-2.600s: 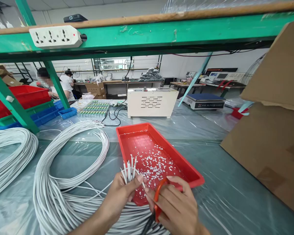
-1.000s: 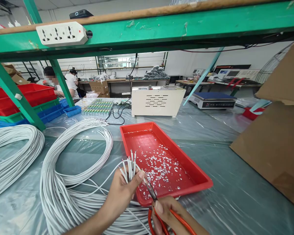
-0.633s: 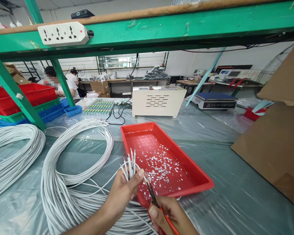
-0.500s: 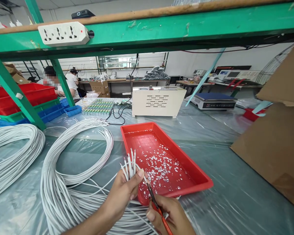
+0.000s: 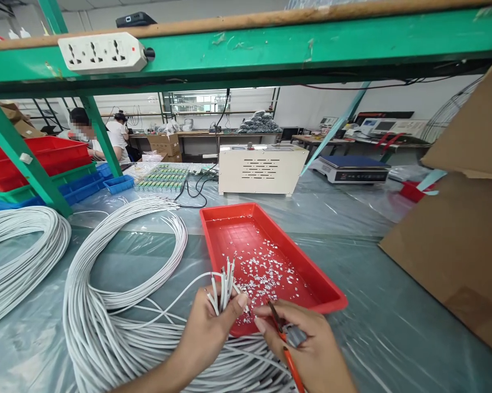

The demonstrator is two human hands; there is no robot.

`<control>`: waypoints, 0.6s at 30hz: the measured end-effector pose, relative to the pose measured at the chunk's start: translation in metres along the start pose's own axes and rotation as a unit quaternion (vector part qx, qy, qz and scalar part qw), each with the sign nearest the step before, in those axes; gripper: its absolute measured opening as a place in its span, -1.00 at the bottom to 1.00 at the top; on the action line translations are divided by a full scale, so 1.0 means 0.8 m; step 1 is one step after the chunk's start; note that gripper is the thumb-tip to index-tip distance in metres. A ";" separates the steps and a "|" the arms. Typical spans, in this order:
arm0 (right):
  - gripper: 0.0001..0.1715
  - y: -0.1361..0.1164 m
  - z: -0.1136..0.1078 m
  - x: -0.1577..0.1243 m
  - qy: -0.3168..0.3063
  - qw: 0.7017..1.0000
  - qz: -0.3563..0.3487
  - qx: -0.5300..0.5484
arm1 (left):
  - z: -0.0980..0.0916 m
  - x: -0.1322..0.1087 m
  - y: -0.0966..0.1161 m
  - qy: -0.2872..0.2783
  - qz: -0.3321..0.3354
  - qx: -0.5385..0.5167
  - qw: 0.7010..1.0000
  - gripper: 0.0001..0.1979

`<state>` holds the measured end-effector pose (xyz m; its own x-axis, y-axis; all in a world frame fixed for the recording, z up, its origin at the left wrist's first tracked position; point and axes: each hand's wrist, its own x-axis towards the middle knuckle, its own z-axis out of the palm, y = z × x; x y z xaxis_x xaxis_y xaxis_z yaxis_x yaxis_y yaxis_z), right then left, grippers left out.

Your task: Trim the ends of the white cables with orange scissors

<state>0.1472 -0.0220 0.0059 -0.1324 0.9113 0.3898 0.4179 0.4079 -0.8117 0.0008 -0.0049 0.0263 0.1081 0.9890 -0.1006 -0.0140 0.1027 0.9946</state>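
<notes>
My left hand is closed around several white cable ends, which stick up in a small fan above the thumb. Just to its right, my right hand holds cutting pliers with orange handles, their dark jaws angled up toward the left; part of the tool is hidden by the fingers. Both hands are over the near end of a red tray, which has many small clear-white scraps scattered in it. A large coil of white cable spreads on the table under and left of my hands.
Another cable coil lies at the far left. A beige metal box stands behind the tray, with a scale to its right. Cardboard rises at the right. A green shelf beam crosses overhead. Two people sit farther back.
The pliers have come away from the cable ends, and my right hand has shifted right and turned. A cable now loops up behind my left hand. The view has moved slightly.
</notes>
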 end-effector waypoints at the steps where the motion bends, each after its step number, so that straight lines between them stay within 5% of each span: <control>1: -0.89 0.001 0.001 0.000 -0.005 1.000 0.008 0.002 | 0.000 0.000 -0.001 -0.003 -0.002 0.003 1.000 -0.68; 11: -0.83 0.003 0.005 0.001 -0.012 0.999 0.033 -0.015 | 0.003 0.000 -0.011 -0.035 -0.010 0.004 0.999 -0.72; 18: -0.86 -0.003 0.003 0.004 -0.048 0.965 0.167 0.197 | -0.002 0.001 -0.007 -0.080 -0.009 -0.025 0.996 -0.72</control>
<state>0.1432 -0.0196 0.0081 -0.1401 0.9888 0.0518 0.0808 0.0636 -0.9947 -0.0002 -0.0045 0.0206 0.2658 0.9578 -0.1094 -0.0601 0.1298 0.9897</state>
